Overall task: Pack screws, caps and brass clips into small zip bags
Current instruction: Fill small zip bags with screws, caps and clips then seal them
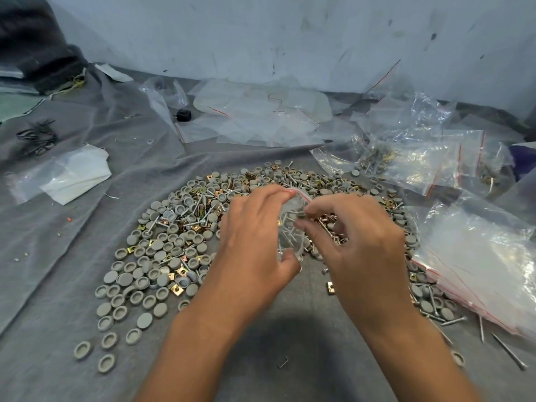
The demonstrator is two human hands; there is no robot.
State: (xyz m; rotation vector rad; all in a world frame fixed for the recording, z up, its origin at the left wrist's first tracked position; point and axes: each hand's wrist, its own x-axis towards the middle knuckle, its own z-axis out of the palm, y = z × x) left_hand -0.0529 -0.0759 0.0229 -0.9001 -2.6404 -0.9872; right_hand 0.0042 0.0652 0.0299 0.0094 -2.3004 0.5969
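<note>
Left hand pinches the flimsy, slippery zip bag by its rim; right hand holds a small cap at the mouth in a narrow grip.

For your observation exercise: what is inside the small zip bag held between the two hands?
Several screws show through the small zip bag. The left hand and right hand cover its edges, so further contents cannot be seen.

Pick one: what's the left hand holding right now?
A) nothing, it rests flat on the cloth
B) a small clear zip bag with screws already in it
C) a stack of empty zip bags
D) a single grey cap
B: the left hand holds a small clear zip bag open above the pile, screws visible through the plastic, while the right hand pinches a small piece at its mouth.
</note>
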